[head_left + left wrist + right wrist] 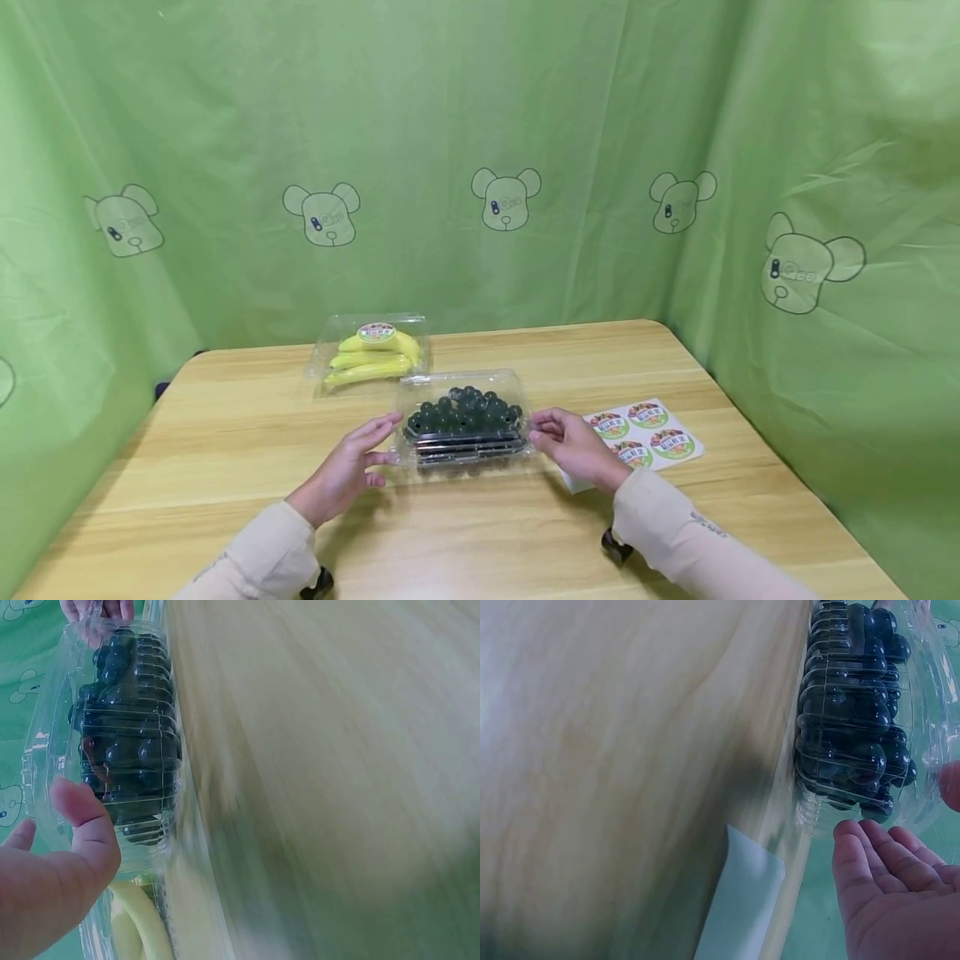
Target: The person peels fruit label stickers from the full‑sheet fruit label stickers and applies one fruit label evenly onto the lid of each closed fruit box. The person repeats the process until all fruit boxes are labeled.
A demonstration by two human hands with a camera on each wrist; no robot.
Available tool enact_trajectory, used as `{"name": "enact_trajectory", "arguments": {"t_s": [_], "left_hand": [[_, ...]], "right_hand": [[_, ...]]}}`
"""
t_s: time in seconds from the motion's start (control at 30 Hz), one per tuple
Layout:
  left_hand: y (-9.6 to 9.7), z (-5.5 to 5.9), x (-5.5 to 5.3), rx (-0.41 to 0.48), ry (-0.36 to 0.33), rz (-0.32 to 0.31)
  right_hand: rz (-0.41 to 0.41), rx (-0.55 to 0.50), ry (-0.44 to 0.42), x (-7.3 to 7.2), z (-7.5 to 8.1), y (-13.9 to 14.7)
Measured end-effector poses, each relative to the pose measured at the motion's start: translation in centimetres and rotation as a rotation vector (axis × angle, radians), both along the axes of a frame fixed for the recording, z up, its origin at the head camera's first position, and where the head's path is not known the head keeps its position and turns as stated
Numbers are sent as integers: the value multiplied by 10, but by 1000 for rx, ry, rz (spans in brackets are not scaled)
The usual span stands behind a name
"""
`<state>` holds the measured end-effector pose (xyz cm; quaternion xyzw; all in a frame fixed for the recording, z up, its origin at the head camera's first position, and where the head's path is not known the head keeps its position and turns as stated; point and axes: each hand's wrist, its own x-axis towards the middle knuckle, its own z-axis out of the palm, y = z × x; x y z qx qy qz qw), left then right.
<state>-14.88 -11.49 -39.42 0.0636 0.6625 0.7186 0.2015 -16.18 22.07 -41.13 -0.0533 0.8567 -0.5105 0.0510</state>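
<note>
A clear plastic clamshell box (pixel 461 458) with a bunch of dark grapes (pixel 468 412) inside stands on the table, its lid down over them. At its left end is my left hand (pixel 347 462), fingers spread and fairly straight, fingertips at the plastic. In the left wrist view the left thumb (pixel 75 802) lies close against the box's wall. My right hand (pixel 581 446) is at the opposite end. The right wrist view shows its fingers (pixel 885 859) extended beside the box; whether they press on it I cannot tell.
A second clear box (pixel 318 358) holds yellow bananas (pixel 371 367) and bears a round fruit sticker (pixel 376 332), back left. A sheet of several round stickers (pixel 672 444) lies by my right hand. Green curtains (pixel 480 100) enclose the wooden table (pixel 225 450).
</note>
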Motion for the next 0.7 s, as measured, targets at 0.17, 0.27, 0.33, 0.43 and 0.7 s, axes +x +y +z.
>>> {"name": "enact_trajectory", "arguments": {"t_s": [0.17,0.27,0.33,0.43,0.7], "left_hand": [[1,1,0,-1,4,5],[0,1,0,-4,4,3],[0,1,0,-5,5,2],[-1,1,0,-5,6,0],[0,-2,-1,-4,3,3]], "right_hand": [[11,36,21,-2,0,2],[15,46,20,-2,1,3],[24,47,16,-2,2,4],[22,57,21,-1,4,4],[14,111,77,-5,3,11]]}}
